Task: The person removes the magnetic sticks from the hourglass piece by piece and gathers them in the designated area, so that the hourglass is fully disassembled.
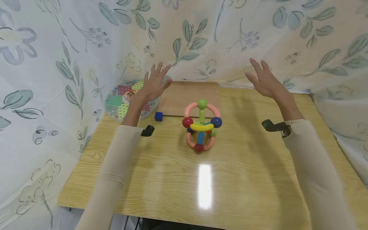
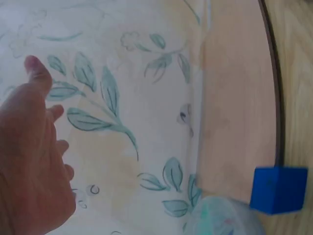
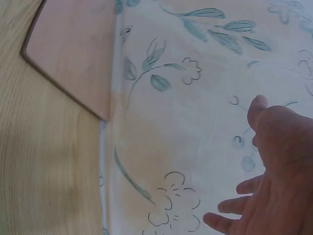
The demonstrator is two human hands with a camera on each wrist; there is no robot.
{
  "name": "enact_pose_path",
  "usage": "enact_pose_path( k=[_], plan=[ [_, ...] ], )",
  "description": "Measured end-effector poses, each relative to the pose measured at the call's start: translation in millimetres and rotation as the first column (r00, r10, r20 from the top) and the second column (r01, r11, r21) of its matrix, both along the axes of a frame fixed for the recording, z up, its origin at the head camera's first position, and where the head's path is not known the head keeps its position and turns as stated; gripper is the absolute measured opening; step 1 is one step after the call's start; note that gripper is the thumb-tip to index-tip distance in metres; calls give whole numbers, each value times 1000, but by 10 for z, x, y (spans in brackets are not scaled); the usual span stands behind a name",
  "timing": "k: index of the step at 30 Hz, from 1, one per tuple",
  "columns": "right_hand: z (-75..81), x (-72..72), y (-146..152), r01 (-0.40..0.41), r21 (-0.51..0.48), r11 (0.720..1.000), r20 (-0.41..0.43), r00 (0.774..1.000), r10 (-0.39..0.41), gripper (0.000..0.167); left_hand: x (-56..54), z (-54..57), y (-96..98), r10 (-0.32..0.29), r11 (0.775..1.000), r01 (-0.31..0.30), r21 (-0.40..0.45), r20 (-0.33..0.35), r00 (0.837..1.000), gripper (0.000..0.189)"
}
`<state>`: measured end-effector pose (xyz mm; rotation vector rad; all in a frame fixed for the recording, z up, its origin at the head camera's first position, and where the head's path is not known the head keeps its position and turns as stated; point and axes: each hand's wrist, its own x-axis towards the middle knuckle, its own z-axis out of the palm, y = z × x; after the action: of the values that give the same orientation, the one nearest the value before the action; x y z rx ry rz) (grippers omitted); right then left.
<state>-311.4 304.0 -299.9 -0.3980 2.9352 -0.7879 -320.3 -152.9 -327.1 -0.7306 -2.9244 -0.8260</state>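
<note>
Toy point(image 1: 202, 127) untouched; I see left hand point(image 1: 155, 83) and right hand point(image 1: 266, 82) raised, apart, empty. Careless sweep could topple it.

Wears a long beige left sleeve point(image 1: 110, 175) and a matching right sleeve point(image 1: 317, 172), both plain, matte and fairly close-fitting, with soft creases across the fabric and straight-edged cuffs point(image 1: 134, 130). Carries a small black left camera point(image 1: 148, 131), stubby and bent, jutting beside the left cuff, and a black right camera point(image 1: 271, 126) with a rounded, glossy end and a dark strap-like piece point(image 1: 286, 131) just under the fabric edge, too small to make out further. Leaves bare the left hand point(image 1: 154, 83) and the right hand point(image 1: 265, 83) beyond the cuffs.
</note>
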Motion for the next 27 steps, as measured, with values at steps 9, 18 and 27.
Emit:
enact_pose_path(
  k=[9, 18, 27],
  plan=[
    [32, 179, -172, -9, -140, 990, -63, 998, 0, 71, 376, -327, 159, -236, 868, 186, 461, 54, 970, 113],
    [48, 476, -420, -76, -197, 977, -25, 997, 72, 57, 671, -809, 214, -556, 705, 293, 646, 247, 793, 137],
    [72, 665, -711, -183, -235, 955, 42, 979, 198, 45, 710, -1108, 580, -628, 698, 352, 623, 297, 719, 112]
  ],
)
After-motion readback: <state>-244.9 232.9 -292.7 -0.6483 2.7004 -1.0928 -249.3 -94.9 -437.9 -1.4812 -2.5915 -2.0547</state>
